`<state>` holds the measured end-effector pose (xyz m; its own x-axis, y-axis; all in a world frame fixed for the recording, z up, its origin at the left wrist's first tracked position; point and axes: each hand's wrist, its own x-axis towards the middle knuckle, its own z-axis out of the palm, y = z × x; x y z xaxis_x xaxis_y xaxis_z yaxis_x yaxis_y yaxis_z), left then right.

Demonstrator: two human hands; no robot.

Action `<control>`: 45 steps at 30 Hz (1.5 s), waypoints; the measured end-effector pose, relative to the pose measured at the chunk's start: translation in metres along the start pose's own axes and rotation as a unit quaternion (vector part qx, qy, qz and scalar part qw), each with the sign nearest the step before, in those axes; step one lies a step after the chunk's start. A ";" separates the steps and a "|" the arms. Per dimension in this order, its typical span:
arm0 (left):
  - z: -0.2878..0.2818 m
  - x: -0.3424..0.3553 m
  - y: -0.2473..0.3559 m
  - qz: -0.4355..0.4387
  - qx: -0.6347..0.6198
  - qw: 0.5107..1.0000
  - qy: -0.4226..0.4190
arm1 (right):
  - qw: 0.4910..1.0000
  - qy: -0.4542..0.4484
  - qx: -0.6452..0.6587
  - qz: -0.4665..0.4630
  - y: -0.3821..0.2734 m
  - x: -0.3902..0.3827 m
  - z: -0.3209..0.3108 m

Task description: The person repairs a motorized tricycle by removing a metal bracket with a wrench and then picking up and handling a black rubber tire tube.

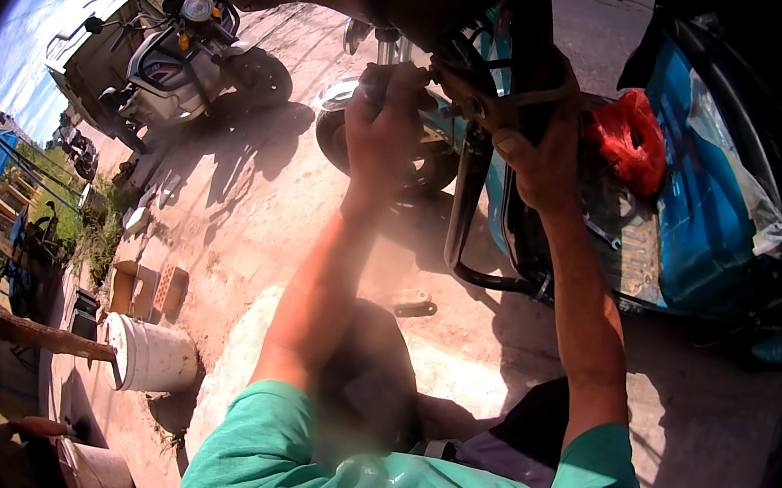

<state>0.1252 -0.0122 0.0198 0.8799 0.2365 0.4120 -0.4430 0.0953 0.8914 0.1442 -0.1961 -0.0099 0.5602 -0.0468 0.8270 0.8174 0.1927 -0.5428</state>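
Note:
Both my arms reach forward to the front of a blue vehicle with a black tubular frame (466, 223). My left hand (387, 115) is closed at a dark part near the front wheel (335, 139); what its fingers hold is shaded and I cannot make it out. To its right, my right hand (543, 160) is wrapped round a brownish metal bar (532, 97) at the frame, thumb on the near side. The bar's far end lies close to my left fingers. Shadow hides most of the fingers of both hands.
A red plastic bag (629, 140) and what looks like a wrench (606, 232) lie in the footwell at right. On the ground below my hands rests a loose metal piece (414, 305). A cargo tricycle (175, 74), a white bucket (151, 354) and bricks (170, 291) stand at left.

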 end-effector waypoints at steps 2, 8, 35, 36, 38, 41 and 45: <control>0.005 -0.002 -0.006 0.099 -0.004 0.995 -0.003 | 1.000 -0.008 -0.012 -0.004 -0.001 0.001 0.001; 0.006 -0.005 0.006 0.005 -0.010 1.000 -0.006 | 0.999 -0.007 -0.032 -0.012 0.002 0.001 -0.002; 0.006 -0.004 0.002 0.001 -0.069 0.997 -0.047 | 0.999 -0.006 -0.039 -0.018 -0.002 0.001 -0.001; 0.006 -0.006 0.002 0.011 -0.084 0.995 -0.060 | 0.999 -0.006 -0.042 -0.016 -0.001 0.001 -0.002; 0.014 -0.007 0.000 0.065 -0.083 0.994 -0.028 | 0.998 -0.005 -0.059 -0.021 -0.002 0.001 -0.001; 0.008 -0.004 0.004 0.021 -0.038 0.999 -0.024 | 0.999 0.000 -0.045 -0.026 -0.002 0.001 0.000; 0.004 0.000 0.004 -0.073 -0.186 0.979 -0.030 | 0.998 -0.005 -0.054 -0.033 -0.004 0.002 -0.002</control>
<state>0.1244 -0.0160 0.0242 0.9423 0.1372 0.3055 -0.3333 0.4719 0.8162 0.1428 -0.1988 -0.0061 0.5043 -0.0450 0.8624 0.8622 0.0826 -0.4998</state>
